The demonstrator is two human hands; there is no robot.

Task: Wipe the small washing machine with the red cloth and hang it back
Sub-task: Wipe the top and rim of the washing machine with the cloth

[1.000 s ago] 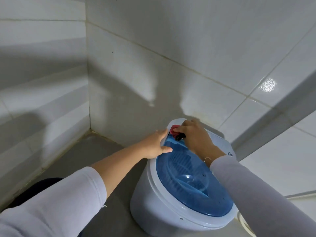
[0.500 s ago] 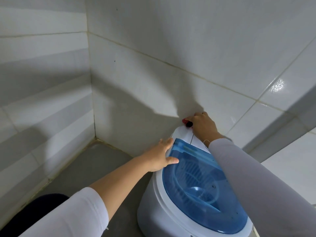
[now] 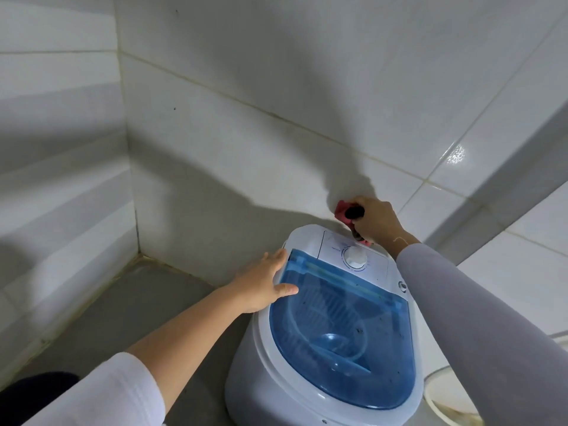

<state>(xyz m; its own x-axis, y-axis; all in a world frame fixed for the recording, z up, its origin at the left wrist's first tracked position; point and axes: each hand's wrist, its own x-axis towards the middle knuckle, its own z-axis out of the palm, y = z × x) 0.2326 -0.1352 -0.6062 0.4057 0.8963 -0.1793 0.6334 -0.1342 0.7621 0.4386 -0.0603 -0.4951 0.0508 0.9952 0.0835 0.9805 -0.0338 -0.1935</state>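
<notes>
Right hand (image 3: pixel 376 221) moved back off the lid to the washing machine's (image 3: pixel 276 376) far edge by the wall, fingers curled round the red cloth (image 3: pixel 341 210). Left hand (image 3: pixel 261 285) stays on the near-left rim, fingers straight, thumb resting on the blue lid (image 3: pixel 341 327).

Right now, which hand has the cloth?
The right hand, gripping the red cloth behind the washing machine; the left hand rests flat on its rim.

Print around the washing machine's dial (image 3: pixel 355 257) is unreadable.
</notes>
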